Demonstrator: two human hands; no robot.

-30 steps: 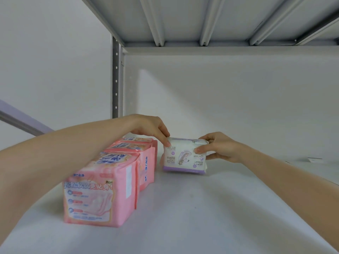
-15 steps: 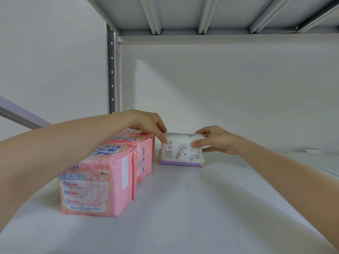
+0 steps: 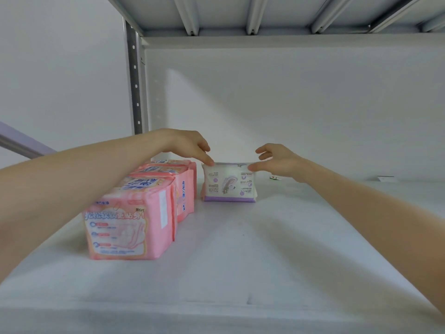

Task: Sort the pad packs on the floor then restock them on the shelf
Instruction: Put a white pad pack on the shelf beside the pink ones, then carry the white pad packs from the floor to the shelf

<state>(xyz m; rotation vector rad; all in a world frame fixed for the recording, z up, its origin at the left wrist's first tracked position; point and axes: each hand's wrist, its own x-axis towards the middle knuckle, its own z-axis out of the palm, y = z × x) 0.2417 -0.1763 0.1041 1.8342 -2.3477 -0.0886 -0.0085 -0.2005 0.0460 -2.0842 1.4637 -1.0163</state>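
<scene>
A small white-and-purple pad pack (image 3: 230, 183) stands upright on the white shelf (image 3: 240, 256), just right of a row of three pink pad packs (image 3: 125, 218). My left hand (image 3: 190, 145) reaches over the pink row, and one fingertip touches the small pack's top left corner. My right hand (image 3: 279, 160) is at the pack's top right corner. Its fingers are spread and lifted, and only the thumb tip touches the pack. Neither hand wraps around the pack.
A grey perforated upright (image 3: 134, 80) stands at the shelf's back left, with the ribbed underside of the upper shelf (image 3: 240, 13) overhead. Two small labels (image 3: 275, 177) (image 3: 385, 178) lie at the back right. A white wall closes the back.
My right hand has loosened its grip on the small pack and spread its fingers. The pack now stands on the shelf beside the pink row. My left fingertip stays on its corner.
</scene>
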